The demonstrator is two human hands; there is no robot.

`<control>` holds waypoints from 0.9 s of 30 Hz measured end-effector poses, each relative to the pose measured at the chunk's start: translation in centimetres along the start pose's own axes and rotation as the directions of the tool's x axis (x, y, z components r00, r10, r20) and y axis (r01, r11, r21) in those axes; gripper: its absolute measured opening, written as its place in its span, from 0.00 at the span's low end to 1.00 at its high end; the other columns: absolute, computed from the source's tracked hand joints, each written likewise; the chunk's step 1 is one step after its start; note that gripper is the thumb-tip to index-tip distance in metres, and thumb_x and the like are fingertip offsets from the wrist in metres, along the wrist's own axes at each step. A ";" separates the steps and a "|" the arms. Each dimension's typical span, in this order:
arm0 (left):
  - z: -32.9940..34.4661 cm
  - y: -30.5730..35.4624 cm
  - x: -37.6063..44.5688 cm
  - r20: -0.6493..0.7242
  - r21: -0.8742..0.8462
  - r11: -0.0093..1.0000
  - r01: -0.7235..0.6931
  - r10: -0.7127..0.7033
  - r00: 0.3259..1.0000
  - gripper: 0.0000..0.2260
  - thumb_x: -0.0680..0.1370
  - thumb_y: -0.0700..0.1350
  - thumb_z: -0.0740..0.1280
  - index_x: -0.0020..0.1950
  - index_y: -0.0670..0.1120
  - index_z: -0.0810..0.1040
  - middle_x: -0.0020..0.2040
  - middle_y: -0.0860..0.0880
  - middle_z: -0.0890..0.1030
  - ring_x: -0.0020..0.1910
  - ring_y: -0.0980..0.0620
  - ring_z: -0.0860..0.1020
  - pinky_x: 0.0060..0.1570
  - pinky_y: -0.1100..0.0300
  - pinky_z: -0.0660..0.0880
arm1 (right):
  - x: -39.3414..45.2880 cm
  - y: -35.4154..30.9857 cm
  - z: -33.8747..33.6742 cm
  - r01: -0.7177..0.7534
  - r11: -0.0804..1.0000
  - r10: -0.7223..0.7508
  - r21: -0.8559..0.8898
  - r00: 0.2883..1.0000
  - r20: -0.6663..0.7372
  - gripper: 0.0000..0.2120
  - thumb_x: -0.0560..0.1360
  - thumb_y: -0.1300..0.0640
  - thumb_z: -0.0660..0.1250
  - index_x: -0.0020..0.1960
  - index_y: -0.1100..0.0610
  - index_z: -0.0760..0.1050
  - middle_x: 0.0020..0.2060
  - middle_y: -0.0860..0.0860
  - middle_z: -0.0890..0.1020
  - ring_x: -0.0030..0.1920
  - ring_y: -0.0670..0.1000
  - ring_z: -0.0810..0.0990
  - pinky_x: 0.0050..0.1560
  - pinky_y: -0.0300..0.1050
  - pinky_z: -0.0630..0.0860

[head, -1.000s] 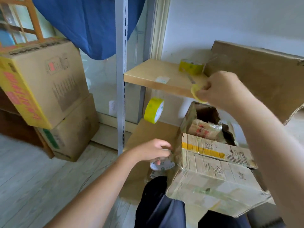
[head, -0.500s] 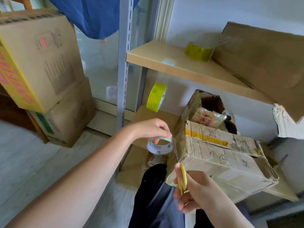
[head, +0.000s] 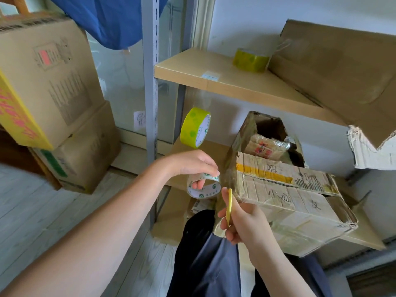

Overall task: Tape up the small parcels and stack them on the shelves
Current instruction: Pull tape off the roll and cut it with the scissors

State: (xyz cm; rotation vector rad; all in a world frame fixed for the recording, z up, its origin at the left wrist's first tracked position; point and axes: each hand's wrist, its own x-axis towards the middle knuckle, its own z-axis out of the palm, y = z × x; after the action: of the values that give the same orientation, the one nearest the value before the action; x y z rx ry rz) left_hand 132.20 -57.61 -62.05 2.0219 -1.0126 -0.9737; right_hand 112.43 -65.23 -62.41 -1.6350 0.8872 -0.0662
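A worn cardboard parcel [head: 285,202] rests on my lap, its left end wrapped in clear tape. My left hand [head: 192,162] grips a roll of clear tape [head: 204,186] with a white core, held just left of the parcel's corner. My right hand [head: 244,224] holds yellow-handled scissors [head: 230,203] upright between the roll and the parcel. Behind it an open small box [head: 265,133] with packets inside stands on the lower shelf [head: 214,148].
A yellow-green tape roll [head: 195,127] stands on edge on the lower shelf. A second yellowish roll [head: 251,60] and a large flat carton [head: 342,67] lie on the upper shelf [head: 214,82]. Stacked big boxes [head: 47,82] sit left of the grey shelf post [head: 150,82].
My right hand came down from the upper shelf with the scissors to the parcel's left end. My left hand lifted the tape roll slightly.
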 end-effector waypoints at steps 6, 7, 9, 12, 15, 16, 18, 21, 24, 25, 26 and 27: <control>0.4 0.6 0.9 0.080 0.005 0.999 0.041 -0.041 0.996 0.13 0.79 0.44 0.64 0.62 0.42 0.77 0.33 0.44 0.82 0.28 0.49 0.77 0.34 0.61 0.75 | 0.2 0.7 0.0 0.065 0.997 -0.066 -0.037 0.997 -0.027 0.28 0.77 0.37 0.64 0.39 0.63 0.81 0.25 0.52 0.78 0.23 0.50 0.71 0.25 0.40 0.67; 0.4 0.8 1.1 0.094 0.012 0.999 0.051 -0.052 0.994 0.13 0.79 0.44 0.63 0.60 0.40 0.78 0.32 0.44 0.82 0.27 0.49 0.76 0.34 0.61 0.74 | 0.3 0.7 0.0 0.068 0.997 -0.069 -0.035 0.997 -0.028 0.28 0.76 0.37 0.65 0.38 0.62 0.81 0.25 0.52 0.78 0.23 0.50 0.70 0.25 0.40 0.67; 0.4 1.2 1.4 0.118 0.020 0.997 0.071 -0.073 0.990 0.12 0.78 0.43 0.62 0.58 0.37 0.77 0.31 0.44 0.81 0.26 0.50 0.74 0.33 0.61 0.72 | 0.4 0.7 0.0 0.072 0.997 -0.072 -0.023 0.997 -0.032 0.28 0.76 0.37 0.66 0.37 0.62 0.82 0.25 0.52 0.77 0.22 0.49 0.69 0.24 0.39 0.66; 0.5 1.1 1.9 0.128 0.007 0.993 0.117 -0.117 0.985 0.13 0.78 0.43 0.62 0.58 0.36 0.77 0.30 0.45 0.80 0.24 0.51 0.73 0.32 0.60 0.70 | 0.5 0.7 0.2 0.076 0.997 -0.076 -0.016 0.996 -0.047 0.27 0.76 0.37 0.66 0.36 0.62 0.82 0.24 0.51 0.76 0.21 0.47 0.68 0.24 0.38 0.65; 0.6 0.8 2.0 0.127 -0.027 0.991 0.134 -0.129 0.983 0.13 0.79 0.43 0.62 0.59 0.36 0.77 0.29 0.46 0.79 0.24 0.52 0.72 0.29 0.62 0.68 | 0.7 0.8 0.4 0.077 0.997 -0.078 -0.017 0.995 -0.058 0.27 0.76 0.38 0.66 0.36 0.61 0.82 0.23 0.50 0.76 0.21 0.47 0.68 0.25 0.38 0.65; 0.5 0.7 2.0 0.126 -0.041 0.990 0.131 -0.125 0.984 0.13 0.80 0.43 0.62 0.59 0.36 0.77 0.29 0.46 0.78 0.24 0.53 0.71 0.28 0.63 0.68 | 0.7 0.8 0.5 0.079 0.997 -0.079 -0.016 0.995 -0.060 0.27 0.76 0.37 0.66 0.35 0.61 0.82 0.23 0.50 0.76 0.21 0.47 0.68 0.25 0.38 0.65; 0.2 0.5 1.9 0.121 -0.069 0.990 0.125 -0.116 0.986 0.15 0.80 0.44 0.63 0.61 0.35 0.76 0.28 0.48 0.78 0.23 0.54 0.70 0.26 0.64 0.67 | 0.8 0.8 0.5 0.081 0.997 -0.082 -0.014 0.995 -0.063 0.27 0.76 0.37 0.67 0.35 0.61 0.82 0.23 0.51 0.76 0.21 0.48 0.68 0.24 0.38 0.65; -0.4 0.3 1.8 0.114 -0.081 0.990 0.114 -0.105 0.988 0.16 0.81 0.44 0.64 0.63 0.35 0.76 0.27 0.48 0.76 0.23 0.54 0.69 0.25 0.66 0.65 | 0.8 0.9 0.3 0.096 0.994 -0.099 -0.043 0.994 -0.054 0.27 0.78 0.39 0.65 0.36 0.62 0.82 0.24 0.52 0.79 0.20 0.48 0.69 0.23 0.37 0.65; -0.7 0.5 1.6 0.106 -0.065 0.990 0.122 -0.115 0.988 0.16 0.80 0.45 0.64 0.64 0.37 0.77 0.27 0.48 0.76 0.23 0.55 0.68 0.26 0.64 0.64 | 0.7 1.0 0.2 0.132 0.988 -0.137 -0.078 0.989 -0.060 0.25 0.78 0.41 0.66 0.36 0.62 0.82 0.25 0.53 0.81 0.19 0.48 0.69 0.22 0.37 0.65; -0.7 0.6 1.6 0.101 -0.059 0.991 0.122 -0.116 0.988 0.16 0.80 0.45 0.64 0.64 0.38 0.77 0.27 0.48 0.76 0.23 0.54 0.68 0.27 0.63 0.63 | 0.6 1.1 0.2 0.142 0.987 -0.147 -0.077 0.987 -0.065 0.25 0.77 0.41 0.66 0.36 0.62 0.82 0.25 0.53 0.81 0.19 0.47 0.69 0.22 0.37 0.65; -0.7 0.7 1.6 0.098 -0.049 0.992 0.120 -0.115 0.989 0.15 0.80 0.45 0.64 0.63 0.38 0.77 0.27 0.48 0.76 0.23 0.54 0.68 0.27 0.62 0.63 | 0.6 1.1 0.1 0.146 0.987 -0.151 -0.073 0.986 -0.069 0.24 0.77 0.42 0.67 0.36 0.61 0.82 0.25 0.53 0.81 0.18 0.48 0.68 0.22 0.37 0.66; -0.7 0.7 1.6 0.098 -0.029 0.993 0.115 -0.111 0.989 0.15 0.80 0.46 0.65 0.62 0.38 0.78 0.27 0.48 0.76 0.23 0.54 0.68 0.28 0.62 0.63 | 0.5 1.2 0.0 0.146 0.987 -0.150 -0.066 0.986 -0.070 0.22 0.77 0.43 0.67 0.36 0.61 0.83 0.25 0.53 0.81 0.18 0.48 0.68 0.22 0.37 0.66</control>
State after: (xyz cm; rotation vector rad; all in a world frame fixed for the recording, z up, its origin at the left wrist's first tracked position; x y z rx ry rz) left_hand 133.20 -59.10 -61.65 2.0385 -0.9323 -1.1499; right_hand 112.21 -65.56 -63.63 -1.7630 0.8300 -0.2067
